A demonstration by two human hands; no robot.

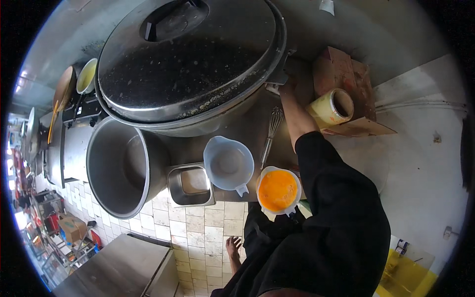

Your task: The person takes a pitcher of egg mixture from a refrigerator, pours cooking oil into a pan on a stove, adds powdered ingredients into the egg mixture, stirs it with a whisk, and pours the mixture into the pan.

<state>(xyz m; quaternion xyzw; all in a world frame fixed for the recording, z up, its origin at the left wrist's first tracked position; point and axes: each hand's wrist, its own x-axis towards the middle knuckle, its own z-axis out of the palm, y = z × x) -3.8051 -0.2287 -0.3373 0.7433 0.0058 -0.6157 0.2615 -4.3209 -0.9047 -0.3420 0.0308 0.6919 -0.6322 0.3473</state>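
Note:
My right hand [288, 86] reaches to the far side of the counter, beside the side handle [279, 77] of a large, lidded metal cooker [193, 70]. Shadow and the handle hide its fingers, so its grip is unclear. A small whitish item [272, 88] shows next to it. Under that forearm lies a wire whisk [273, 130]. Close to my body stands a plastic measuring jug of beaten egg [279, 190], orange and slightly frothy. To its left is a translucent plastic jug [228, 163] with no visible contents. My left hand [233, 246] hangs low over the tiled floor, fingers apart, holding nothing.
A deep metal pot [117, 167] lies tilted beside a square steel container [189, 185] at the counter's edge. On the right, a yellowish cylindrical tub [330, 108] leans against a cardboard box [345, 81]. A yellow-lined pan [87, 76] sits far left. Behind me stands a steel-topped unit [118, 267].

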